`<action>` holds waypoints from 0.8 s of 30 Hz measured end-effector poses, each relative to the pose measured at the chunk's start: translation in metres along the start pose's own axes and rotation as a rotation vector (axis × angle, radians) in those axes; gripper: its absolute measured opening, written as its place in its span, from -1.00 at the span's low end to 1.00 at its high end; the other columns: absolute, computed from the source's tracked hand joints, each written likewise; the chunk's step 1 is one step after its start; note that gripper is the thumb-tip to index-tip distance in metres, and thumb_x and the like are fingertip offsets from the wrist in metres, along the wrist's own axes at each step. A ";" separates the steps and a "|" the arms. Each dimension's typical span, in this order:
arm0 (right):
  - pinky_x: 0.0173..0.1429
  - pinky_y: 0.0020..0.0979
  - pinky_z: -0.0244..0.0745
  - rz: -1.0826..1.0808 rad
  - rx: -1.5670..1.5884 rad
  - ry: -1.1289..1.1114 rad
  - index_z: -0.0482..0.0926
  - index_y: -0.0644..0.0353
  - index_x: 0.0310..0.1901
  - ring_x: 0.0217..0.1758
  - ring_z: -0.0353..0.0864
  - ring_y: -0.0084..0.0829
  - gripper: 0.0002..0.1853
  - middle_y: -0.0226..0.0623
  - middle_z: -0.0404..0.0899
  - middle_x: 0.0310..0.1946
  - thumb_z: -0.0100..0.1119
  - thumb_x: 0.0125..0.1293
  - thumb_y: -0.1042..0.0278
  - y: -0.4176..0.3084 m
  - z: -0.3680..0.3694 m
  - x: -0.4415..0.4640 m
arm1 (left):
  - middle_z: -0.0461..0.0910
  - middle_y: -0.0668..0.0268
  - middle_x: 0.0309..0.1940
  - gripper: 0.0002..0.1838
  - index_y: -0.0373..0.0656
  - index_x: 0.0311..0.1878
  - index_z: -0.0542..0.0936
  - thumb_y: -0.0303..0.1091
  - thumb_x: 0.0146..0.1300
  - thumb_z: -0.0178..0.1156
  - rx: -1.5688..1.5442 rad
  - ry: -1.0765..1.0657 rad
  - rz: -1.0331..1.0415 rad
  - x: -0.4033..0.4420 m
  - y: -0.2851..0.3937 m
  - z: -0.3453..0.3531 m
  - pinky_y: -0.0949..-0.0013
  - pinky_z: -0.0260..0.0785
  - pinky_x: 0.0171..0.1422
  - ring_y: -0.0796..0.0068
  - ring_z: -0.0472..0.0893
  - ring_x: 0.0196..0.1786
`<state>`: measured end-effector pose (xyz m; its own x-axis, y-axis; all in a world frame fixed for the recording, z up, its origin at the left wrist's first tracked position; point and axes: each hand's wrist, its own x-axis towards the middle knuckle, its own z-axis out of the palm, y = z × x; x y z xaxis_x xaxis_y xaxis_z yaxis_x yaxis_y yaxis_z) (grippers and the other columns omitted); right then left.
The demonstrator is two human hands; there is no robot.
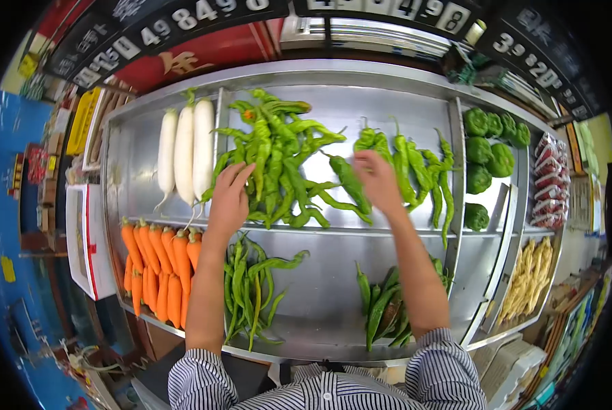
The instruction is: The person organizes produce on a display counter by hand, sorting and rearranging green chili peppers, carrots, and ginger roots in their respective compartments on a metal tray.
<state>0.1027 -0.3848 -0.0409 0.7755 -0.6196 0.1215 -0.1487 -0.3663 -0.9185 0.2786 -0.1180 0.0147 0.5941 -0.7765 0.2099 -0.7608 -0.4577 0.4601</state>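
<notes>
Two striped sleeves [200,379] at the bottom of the frame, then the front bins of a steel display tray [326,287]: carrots [159,266] lower left, skinny green chilies [251,287] left of center, and darker green chilies [384,311] right of center. Past those, both bare hands are in the back middle bin. That's where the long green peppers [272,160] are, in a big messy heap just left of mid-frame. Left hand [229,198] is on the heap's left edge, fingers kinda spread. Right hand [379,183] is at a looser row of peppers [403,160] right of center, just beside a darker pepper [347,179] lying slantwise; can't tell if those fingers are pinching anything. Around them: three daikon [184,157] upper left, green bell peppers [500,160] upper right, red packets [550,178] right of those. Furthest back, black price boards [196,17] along the top.
</notes>
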 end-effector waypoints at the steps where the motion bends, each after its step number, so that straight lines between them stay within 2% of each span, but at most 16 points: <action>1: -0.10 -0.44 0.53 0.071 0.058 0.025 0.56 0.27 -0.04 -0.15 0.66 -0.43 -0.74 -0.27 0.66 -0.20 0.21 0.23 0.44 0.011 -0.017 0.000 | 0.41 0.07 0.19 -0.52 -0.14 0.21 0.48 -0.59 0.18 0.06 -0.012 0.034 -0.054 -0.009 0.003 0.000 0.10 0.23 0.36 -0.01 0.36 0.26; 2: -0.09 -0.44 0.53 0.145 0.112 0.053 0.57 0.25 -0.05 -0.16 0.66 -0.44 -0.74 -0.28 0.67 -0.22 0.22 0.22 0.44 0.017 -0.029 -0.002 | 0.41 0.06 0.20 -0.53 -0.15 0.23 0.46 -0.56 0.21 0.07 -0.025 0.067 -0.106 -0.018 0.003 0.000 0.10 0.21 0.37 -0.01 0.35 0.26; 3: -0.10 -0.44 0.52 0.159 0.052 0.037 0.57 0.25 -0.05 -0.16 0.66 -0.44 -0.75 -0.28 0.67 -0.23 0.22 0.22 0.44 0.018 -0.035 -0.004 | 0.39 0.03 0.21 -0.52 -0.19 0.26 0.41 -0.43 0.25 0.12 -0.014 0.080 -0.139 -0.027 -0.006 0.008 0.07 0.17 0.39 -0.04 0.31 0.28; 5: -0.12 -0.45 0.52 0.186 -0.071 0.013 0.57 0.24 -0.06 -0.17 0.66 -0.44 -0.76 -0.29 0.67 -0.23 0.22 0.22 0.45 0.013 -0.043 -0.012 | 0.39 0.01 0.22 -0.50 -0.20 0.27 0.40 -0.35 0.24 0.16 0.026 0.086 -0.189 -0.040 -0.007 0.024 0.03 0.16 0.40 -0.05 0.33 0.28; 6: -0.08 -0.46 0.51 0.210 -0.080 -0.045 0.56 0.25 -0.06 -0.14 0.64 -0.46 -0.77 -0.30 0.66 -0.21 0.21 0.23 0.47 0.006 -0.041 -0.014 | 0.39 0.01 0.22 -0.48 -0.20 0.27 0.40 -0.31 0.24 0.18 0.048 0.089 -0.212 -0.046 -0.005 0.035 0.02 0.15 0.40 -0.06 0.33 0.28; 7: -0.04 -0.46 0.51 0.231 -0.087 -0.103 0.55 0.27 -0.07 -0.11 0.62 -0.48 -0.78 -0.32 0.65 -0.18 0.21 0.24 0.49 -0.004 -0.035 -0.017 | 0.38 -0.01 0.22 -0.45 -0.21 0.26 0.40 -0.22 0.23 0.22 -0.067 0.078 -0.233 -0.050 0.000 0.049 -0.05 0.14 0.38 -0.05 0.36 0.27; 8: 0.01 -0.47 0.50 0.254 -0.093 -0.161 0.54 0.29 -0.07 -0.08 0.60 -0.51 -0.78 -0.34 0.64 -0.16 0.20 0.25 0.51 -0.011 -0.027 -0.020 | 0.38 -0.01 0.22 -0.45 -0.21 0.25 0.41 -0.22 0.23 0.22 -0.080 0.028 -0.299 -0.057 0.009 0.062 -0.06 0.15 0.38 -0.05 0.36 0.27; 10: 0.10 -0.32 0.46 0.123 -0.204 -0.132 0.50 0.24 0.01 0.03 0.55 -0.28 -0.63 -0.20 0.57 -0.07 0.29 0.13 0.52 -0.007 -0.006 -0.026 | 0.38 -0.02 0.22 -0.46 -0.20 0.24 0.41 -0.21 0.23 0.22 -0.109 -0.076 -0.427 -0.065 0.032 0.076 -0.08 0.16 0.37 -0.06 0.37 0.27; 12: 0.14 -0.22 0.42 -0.074 -0.443 -0.063 0.47 0.21 0.08 0.12 0.48 -0.12 -0.50 -0.10 0.50 0.00 0.33 0.05 0.51 -0.001 0.008 -0.032 | 0.37 -0.02 0.22 -0.47 -0.21 0.24 0.41 -0.23 0.22 0.23 -0.133 -0.069 -0.298 -0.074 0.034 0.082 -0.05 0.18 0.37 -0.05 0.36 0.28; 13: 0.27 -0.17 0.31 -0.043 -0.441 -0.063 0.41 0.22 0.14 0.16 0.39 -0.01 -0.41 -0.05 0.43 0.04 0.32 0.00 0.53 0.007 0.013 -0.036 | 0.36 -0.01 0.23 -0.47 -0.21 0.23 0.41 -0.24 0.22 0.23 -0.157 -0.069 -0.231 -0.076 0.039 0.086 -0.03 0.19 0.37 -0.04 0.35 0.28; 16: 0.21 -0.15 0.38 -0.014 -0.637 -0.018 0.40 0.24 0.13 0.14 0.42 -0.01 -0.43 -0.05 0.44 0.05 0.31 0.03 0.51 0.016 0.018 -0.050 | 0.35 0.00 0.23 -0.52 -0.23 0.18 0.45 -0.30 0.20 0.25 -0.338 -0.002 -0.281 -0.081 0.046 0.079 0.03 0.21 0.36 -0.03 0.34 0.29; 17: 0.14 -0.13 0.42 0.175 -0.608 -0.051 0.42 0.25 0.10 0.09 0.46 0.02 -0.48 -0.04 0.47 0.01 0.31 0.05 0.49 0.015 0.018 -0.054 | 0.34 0.01 0.24 -0.54 -0.25 0.15 0.46 -0.35 0.18 0.26 -0.321 0.024 -0.272 -0.083 0.044 0.076 0.06 0.23 0.35 -0.02 0.34 0.30; 20: 0.07 -0.11 0.45 0.162 -0.604 -0.045 0.45 0.26 0.05 0.02 0.51 0.03 -0.54 -0.02 0.53 -0.07 0.29 0.07 0.47 0.046 0.017 -0.066 | 0.34 0.01 0.22 -0.53 -0.25 0.15 0.45 -0.35 0.18 0.26 -0.167 0.164 -0.215 -0.088 0.033 0.059 0.05 0.24 0.32 -0.06 0.33 0.26; 24: 0.00 -0.11 0.43 0.103 -0.633 0.003 0.49 0.24 -0.02 -0.08 0.54 -0.01 -0.63 -0.04 0.57 -0.19 0.28 0.10 0.49 0.059 0.000 -0.071 | 0.35 0.01 0.18 -0.47 -0.24 0.21 0.40 -0.33 0.19 0.26 -0.061 0.440 -0.459 -0.090 -0.003 0.052 0.02 0.24 0.24 -0.09 0.32 0.17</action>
<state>0.0389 -0.3627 -0.1037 0.7365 -0.6749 0.0461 -0.5567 -0.6433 -0.5256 0.2137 -0.0694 -0.0502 0.9177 -0.2508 0.3080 -0.3944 -0.6665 0.6326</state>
